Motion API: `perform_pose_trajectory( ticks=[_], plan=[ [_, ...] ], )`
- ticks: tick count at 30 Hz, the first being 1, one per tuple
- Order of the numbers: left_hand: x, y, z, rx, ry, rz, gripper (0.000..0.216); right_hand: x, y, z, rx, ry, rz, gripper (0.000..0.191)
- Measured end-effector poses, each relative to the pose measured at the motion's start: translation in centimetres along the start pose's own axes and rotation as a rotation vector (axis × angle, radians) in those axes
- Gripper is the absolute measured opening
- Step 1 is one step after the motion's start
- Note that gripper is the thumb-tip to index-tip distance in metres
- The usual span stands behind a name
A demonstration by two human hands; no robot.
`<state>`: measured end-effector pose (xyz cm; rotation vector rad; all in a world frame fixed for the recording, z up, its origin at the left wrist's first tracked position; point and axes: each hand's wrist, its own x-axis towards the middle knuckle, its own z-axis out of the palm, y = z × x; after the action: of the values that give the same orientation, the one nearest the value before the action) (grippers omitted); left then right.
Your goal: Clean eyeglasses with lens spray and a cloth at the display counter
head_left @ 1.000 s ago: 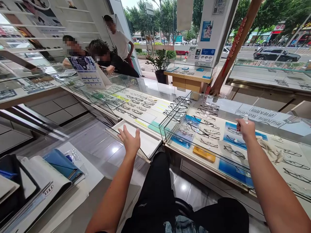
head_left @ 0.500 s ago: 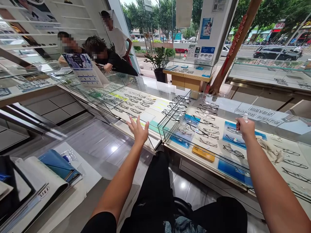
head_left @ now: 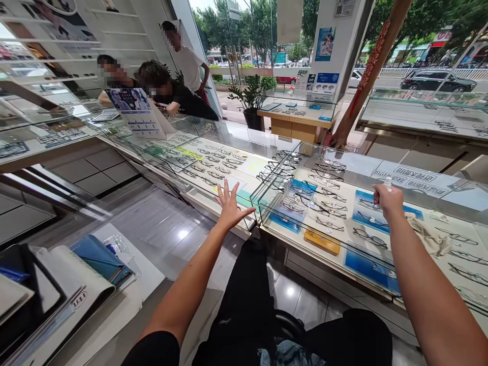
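My left hand is held in the air near the corner of the glass showcase, fingers spread wide, with nothing in it. In my right hand is a small white-topped bottle, gripped in closed fingers above the glass counter. The rest of the bottle is hidden by the hand. Below and beside that hand, a pair of eyeglasses and other frames show in the display. A crumpled beige cloth lies by my right wrist.
A glass showcase full of eyeglasses runs to the left, bearing a standing calendar. Two people lean at its far end and another stands behind. Blue case and papers lie at lower left. A tan case lies in the right display.
My left hand has moved a little to the right and its fingers have spread wider. My right hand keeps its grip on the bottle in nearly the same place.
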<state>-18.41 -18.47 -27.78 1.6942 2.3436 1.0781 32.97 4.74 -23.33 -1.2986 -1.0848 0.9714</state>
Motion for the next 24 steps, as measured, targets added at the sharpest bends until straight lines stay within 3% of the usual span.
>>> perform_pose_trajectory(
  ticks=[8, 13, 16, 19, 21, 24],
  plan=[
    [1.3, 0.7, 0.4, -0.041, -0.03, -0.007, 0.134, -0.1, -0.1, 0.0, -0.007, 0.006, -0.004, 0.039],
    [1.8, 1.4, 2.2, -0.099, 0.092, -0.056, 0.121, 0.0, 0.1, -0.1, 0.004, 0.006, -0.007, 0.037],
    [1.9, 2.1, 3.7, -0.175, 0.198, -0.145, 0.118, 0.2, 0.3, -0.1, 0.013, 0.0, -0.009, 0.037],
    [2.0, 2.7, 5.0, -0.309, 0.288, -0.321, 0.131, 0.4, 0.5, -0.1, 0.02, 0.001, -0.015, 0.04],
    [2.1, 2.9, 5.4, -0.413, 0.3, -0.418, 0.14, 0.5, 0.6, -0.1, 0.02, 0.003, -0.019, 0.04],
    [2.2, 2.5, 5.3, -0.502, 0.278, -0.448, 0.142, 0.7, 0.7, -0.1, 0.013, 0.001, -0.022, 0.039]
  ],
)
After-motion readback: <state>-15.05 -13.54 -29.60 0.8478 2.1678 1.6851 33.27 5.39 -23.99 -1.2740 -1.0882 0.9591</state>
